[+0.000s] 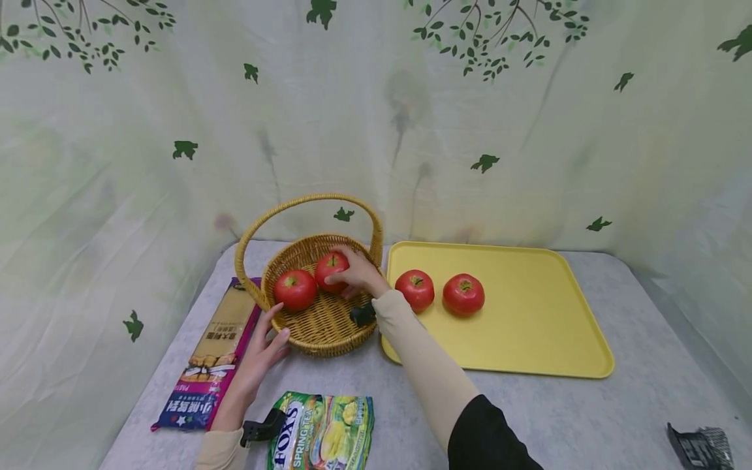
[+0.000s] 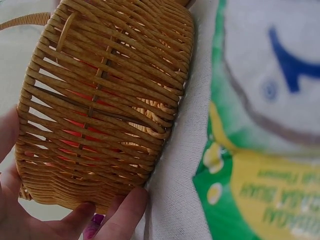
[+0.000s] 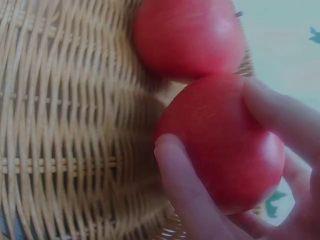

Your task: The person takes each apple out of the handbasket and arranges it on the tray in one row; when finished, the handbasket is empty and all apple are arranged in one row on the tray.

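In the head view my right hand (image 1: 360, 273) reaches into a round wicker basket (image 1: 329, 347) and grips a red apple (image 1: 330, 266). The right wrist view shows the thumb and fingers spread around this held apple (image 3: 220, 145). Another apple (image 1: 296, 290) lies beside it in the basket, and the two touch in the right wrist view. My left hand (image 1: 258, 356) rests against the basket's near left side, its fingers fairly straight. Up close in the left wrist view, fingertips (image 2: 127, 207) touch the woven wall (image 2: 110, 100).
Right of the basket lies a yellow tray (image 1: 529, 313) with two apples (image 1: 414, 290) (image 1: 463, 294) on it. A long snack packet (image 1: 208, 352) lies left, a green FOX'S bag (image 1: 323, 431) in front. Black crumpled packaging (image 1: 701, 448) sits near the right corner. The basket handle (image 1: 311, 199) arches up.
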{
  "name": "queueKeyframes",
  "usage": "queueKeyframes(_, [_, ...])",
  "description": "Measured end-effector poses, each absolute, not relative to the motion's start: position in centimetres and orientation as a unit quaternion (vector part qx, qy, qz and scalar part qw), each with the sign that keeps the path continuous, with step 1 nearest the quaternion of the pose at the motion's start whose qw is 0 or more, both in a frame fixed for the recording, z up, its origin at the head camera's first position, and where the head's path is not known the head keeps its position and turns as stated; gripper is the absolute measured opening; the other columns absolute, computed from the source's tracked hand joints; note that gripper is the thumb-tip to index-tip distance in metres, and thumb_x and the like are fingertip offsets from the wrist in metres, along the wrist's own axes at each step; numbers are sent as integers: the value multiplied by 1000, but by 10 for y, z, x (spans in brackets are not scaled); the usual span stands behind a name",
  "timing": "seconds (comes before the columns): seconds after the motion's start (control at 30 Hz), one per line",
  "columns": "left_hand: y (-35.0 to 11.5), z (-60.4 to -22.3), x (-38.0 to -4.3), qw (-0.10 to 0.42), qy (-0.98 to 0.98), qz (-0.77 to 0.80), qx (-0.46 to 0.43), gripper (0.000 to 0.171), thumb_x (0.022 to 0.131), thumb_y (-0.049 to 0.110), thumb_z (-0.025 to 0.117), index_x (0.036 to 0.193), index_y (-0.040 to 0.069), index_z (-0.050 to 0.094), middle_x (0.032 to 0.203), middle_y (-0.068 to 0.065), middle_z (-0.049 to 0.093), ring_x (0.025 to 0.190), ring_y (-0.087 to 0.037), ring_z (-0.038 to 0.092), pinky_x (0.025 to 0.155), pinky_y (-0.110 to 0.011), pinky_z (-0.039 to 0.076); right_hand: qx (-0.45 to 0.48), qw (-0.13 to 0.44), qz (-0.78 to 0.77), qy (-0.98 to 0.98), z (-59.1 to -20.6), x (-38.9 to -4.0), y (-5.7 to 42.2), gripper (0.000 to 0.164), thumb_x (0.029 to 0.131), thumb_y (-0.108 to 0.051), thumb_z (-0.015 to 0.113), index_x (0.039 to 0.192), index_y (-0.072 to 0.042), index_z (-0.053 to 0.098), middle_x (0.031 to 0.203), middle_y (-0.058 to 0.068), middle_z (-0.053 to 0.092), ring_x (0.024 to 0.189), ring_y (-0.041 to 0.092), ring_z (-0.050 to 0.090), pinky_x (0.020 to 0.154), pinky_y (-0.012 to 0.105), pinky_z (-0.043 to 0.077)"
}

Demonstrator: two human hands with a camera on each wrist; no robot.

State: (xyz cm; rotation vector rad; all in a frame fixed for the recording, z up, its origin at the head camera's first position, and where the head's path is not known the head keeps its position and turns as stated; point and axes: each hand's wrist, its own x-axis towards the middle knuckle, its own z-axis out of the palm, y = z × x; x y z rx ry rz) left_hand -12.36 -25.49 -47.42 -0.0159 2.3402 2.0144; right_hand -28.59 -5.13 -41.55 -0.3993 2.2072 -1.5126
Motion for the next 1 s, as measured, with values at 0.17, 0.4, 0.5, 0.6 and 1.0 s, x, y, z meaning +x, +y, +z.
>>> queueKeyframes(0.17, [-254,-474,-123,24,759,651,-1,57,103,23,43,153,22,15,156,-19,2,134,-52,24,97,-60,36,-193,227,-563,771,-406,-286,-43,71,86,-12,71,147,-15,35,136,18,42,78,51,64,72,57,53])
queueKeyframes(0.4, [-254,-475,-121,25,756,654,4,57,104,22,42,153,21,14,156,-20,2,134,-52,24,98,-60,36,-228,268,-568,744,-391,-281,-16,69,85,-14,73,145,-19,39,132,13,44,74,43,67,74,52,55])
queueKeyframes(0.5, [-253,-474,-122,25,757,653,0,57,103,22,43,153,22,14,156,-20,2,134,-51,24,97,-59,37,-242,282,-560,740,-383,-275,3,68,86,-15,73,145,-22,39,133,12,43,73,36,68,74,48,56])
queueKeyframes(0.6, [-253,-473,-123,25,758,652,-2,58,103,22,43,153,23,14,156,-19,2,134,-51,24,97,-59,37,-262,285,-544,744,-377,-270,26,68,85,-16,74,144,-24,41,133,12,43,73,33,68,73,47,56])
queueKeyframes(1.0, [-253,-475,-122,23,759,651,-3,58,103,22,44,153,23,14,157,-19,2,134,-52,24,97,-60,37,-211,231,-522,793,-371,-254,147,71,82,-29,76,143,-30,39,134,12,44,87,35,65,76,45,56])
